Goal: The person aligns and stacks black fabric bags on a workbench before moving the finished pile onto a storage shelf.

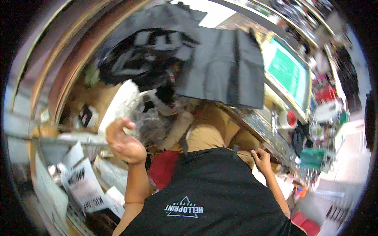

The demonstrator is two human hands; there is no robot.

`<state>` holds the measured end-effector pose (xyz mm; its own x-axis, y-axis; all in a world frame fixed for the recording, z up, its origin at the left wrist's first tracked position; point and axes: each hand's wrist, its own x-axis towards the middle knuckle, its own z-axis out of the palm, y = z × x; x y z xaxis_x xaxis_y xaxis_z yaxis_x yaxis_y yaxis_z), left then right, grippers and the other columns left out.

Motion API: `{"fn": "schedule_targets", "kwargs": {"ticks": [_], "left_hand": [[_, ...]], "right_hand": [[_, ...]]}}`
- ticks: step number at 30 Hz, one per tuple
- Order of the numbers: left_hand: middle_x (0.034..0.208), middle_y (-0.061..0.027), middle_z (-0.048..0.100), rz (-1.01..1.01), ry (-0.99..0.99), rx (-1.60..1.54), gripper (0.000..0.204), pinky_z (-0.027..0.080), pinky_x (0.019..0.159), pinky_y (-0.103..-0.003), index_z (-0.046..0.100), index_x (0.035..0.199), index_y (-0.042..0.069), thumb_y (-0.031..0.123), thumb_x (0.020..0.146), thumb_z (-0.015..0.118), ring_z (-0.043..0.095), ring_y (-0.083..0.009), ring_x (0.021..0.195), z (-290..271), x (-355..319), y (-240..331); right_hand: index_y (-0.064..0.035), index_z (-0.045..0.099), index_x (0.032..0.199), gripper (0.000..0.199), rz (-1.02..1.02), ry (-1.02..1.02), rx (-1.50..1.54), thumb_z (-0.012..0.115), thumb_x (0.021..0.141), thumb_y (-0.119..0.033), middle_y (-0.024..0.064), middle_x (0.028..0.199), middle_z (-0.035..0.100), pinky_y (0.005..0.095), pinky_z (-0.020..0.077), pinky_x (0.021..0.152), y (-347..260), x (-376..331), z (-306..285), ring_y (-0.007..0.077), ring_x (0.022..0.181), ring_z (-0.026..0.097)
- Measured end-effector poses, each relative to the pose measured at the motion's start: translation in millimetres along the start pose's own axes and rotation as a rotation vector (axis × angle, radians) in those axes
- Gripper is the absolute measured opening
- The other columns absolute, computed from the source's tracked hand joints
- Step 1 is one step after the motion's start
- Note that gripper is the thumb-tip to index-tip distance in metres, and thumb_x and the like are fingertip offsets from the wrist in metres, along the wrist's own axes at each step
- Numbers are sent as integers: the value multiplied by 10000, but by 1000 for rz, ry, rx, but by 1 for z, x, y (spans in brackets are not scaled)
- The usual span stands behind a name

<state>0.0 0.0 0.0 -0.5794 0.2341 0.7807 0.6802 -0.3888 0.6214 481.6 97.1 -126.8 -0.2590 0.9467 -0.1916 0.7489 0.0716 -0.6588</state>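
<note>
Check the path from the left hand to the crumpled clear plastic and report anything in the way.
Nothing visible stands in between: in the picture, the left hand is at the lower left of the crumpled clear plastic. I can't tell whether they touch.

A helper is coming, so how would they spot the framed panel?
Find the large grey material ahead of the person. Just to its right is a pale-framed panel. Its broad, bright green middle sets it apart.

Left fingers (123,122) blurry, partly hidden
</note>
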Motion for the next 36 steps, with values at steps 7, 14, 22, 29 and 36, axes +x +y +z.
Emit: {"fn": "schedule_targets", "kwargs": {"ticks": [7,14,22,29,36], "left_hand": [[798,-123,697,-246,-867,66,438,525,684,-367,703,883,-24,346,1051,540,661,-311,723,61,-133,-38],[1414,-302,559,-1269,-1250,606,758,427,1063,-446,569,1364,-75,591,1050,389,538,-436,1299,40,-223,-186],[1565,-263,419,-2128,-991,502,723,365,1141,-443,425,1522,-4,547,1055,391,425,-406,1431,77,-233,-173],[1559,-264,426,-2088,-1077,682,713,366,1140,-444,438,1514,2,544,1051,400,428,-409,1427,70,-185,-148],[1552,-265,434,-2070,-1072,867,704,368,1139,-445,451,1505,8,542,1047,410,431,-411,1423,104,-106,-122]], "right_hand": [[35,647,831,411,446,411,-140,624,1016,-331,191,771,674,407,513,679,198,-98,66,261,695,640],[-66,644,1236,505,998,-496,1024,660,939,-474,152,1096,724,527,563,837,252,-151,177,287,949,703],[-83,614,1295,520,1088,-328,1344,683,917,-434,150,1104,713,542,569,805,200,-123,135,281,913,704],[-77,611,1297,525,1306,-173,1361,682,916,-432,151,1105,712,540,572,795,178,-113,109,281,907,704],[-72,607,1298,529,1434,-66,1410,681,915,-430,152,1107,712,538,575,784,140,-71,88,282,902,704]]}}
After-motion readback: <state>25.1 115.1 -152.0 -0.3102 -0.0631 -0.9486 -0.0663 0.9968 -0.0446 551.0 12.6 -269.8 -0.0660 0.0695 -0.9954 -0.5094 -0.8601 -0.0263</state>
